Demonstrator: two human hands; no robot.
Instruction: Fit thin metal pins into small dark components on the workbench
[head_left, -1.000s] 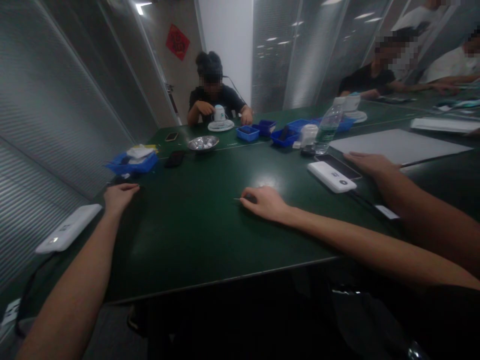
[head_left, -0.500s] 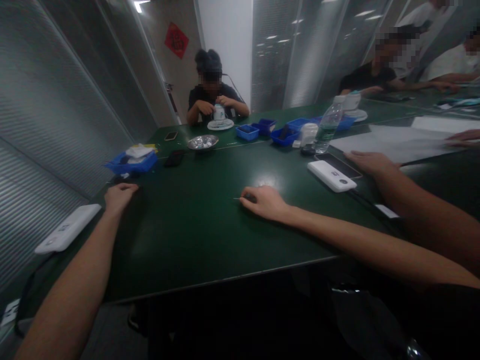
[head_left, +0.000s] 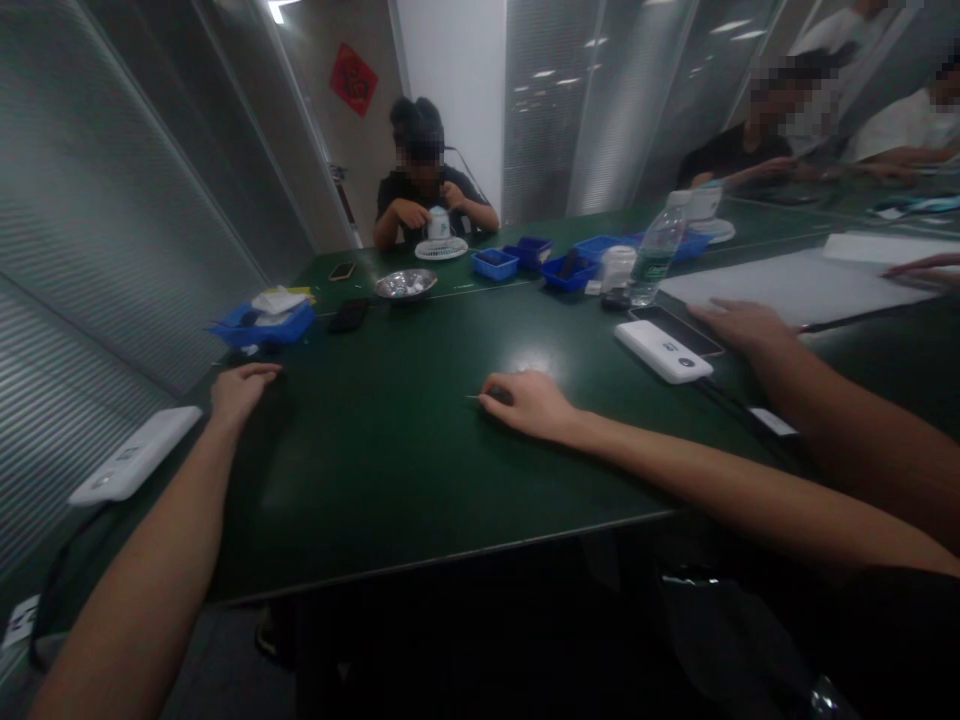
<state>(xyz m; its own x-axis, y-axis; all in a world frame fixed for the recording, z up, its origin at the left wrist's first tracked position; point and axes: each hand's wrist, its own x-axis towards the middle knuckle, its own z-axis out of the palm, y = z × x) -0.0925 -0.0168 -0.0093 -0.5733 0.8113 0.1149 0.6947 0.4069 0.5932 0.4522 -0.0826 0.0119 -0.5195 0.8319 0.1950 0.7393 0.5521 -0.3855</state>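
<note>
My right hand (head_left: 529, 402) rests on the green table (head_left: 405, 480), its fingers closed round a dark-handled tool (head_left: 498, 395). A thin metal shaft pokes out of that grip to the left; the tool's exact kind is hard to make out. At the table's left side lies my left hand (head_left: 241, 388), with nothing visible in it. Its fingers stretch out to the right, just in front of a blue tray (head_left: 289, 328) with white stuff in it. A white power bank (head_left: 135, 458) with a black cable lies left of my left forearm.
Another white power bank (head_left: 664, 352) lies beside a phone (head_left: 684, 330), near a neighbour's hand (head_left: 742, 318). Behind stand a water bottle (head_left: 660, 250) and several blue trays (head_left: 495, 265). A metal bowl (head_left: 406, 285) and a dark phone (head_left: 349, 315) lie farther back. Opposite sits a person handling a small white fan (head_left: 441, 248).
The fingers of my left hand have straightened out from a more curled pose. My right hand has stayed in place with the tool.
</note>
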